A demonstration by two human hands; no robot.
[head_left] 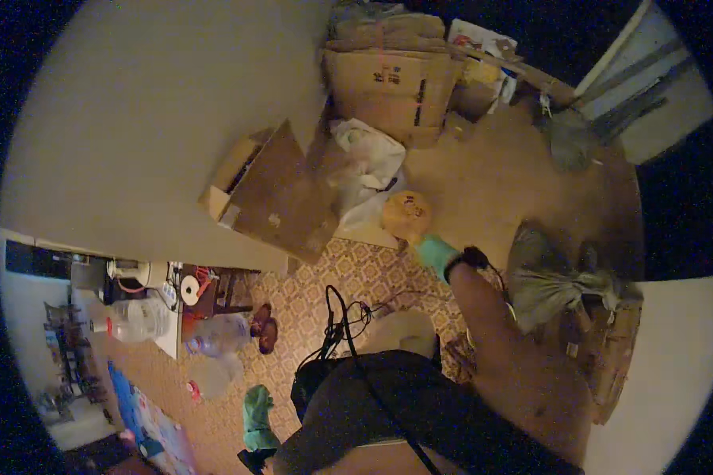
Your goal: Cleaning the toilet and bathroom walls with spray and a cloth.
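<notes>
the fingers of the green-gloved right hand [437, 257] meet a round yellow-orange thing [408, 215]; whether they clamp it cannot be told. its outline is nearly circular, so its long axis and direction are unclear. it sits beside crumpled white sheeting [370, 154], near a brown cardboard box [277, 198]. the green-gloved left hand [257, 419] hangs over patterned floor [364, 273], its grip unreadable.

Floor [364, 265]: yellow-brown pattern nr, plain brown farther off. On it: open cardbd box [273, 194] by wall, white plastic bags [372, 150] beside it, brown shoes [266, 328], clear plastic jug [215, 374] w/ red cap, dk green bag [569, 142] far R. Tabletop [169, 339], L: another jug [141, 319], white appliance [139, 274].
</notes>
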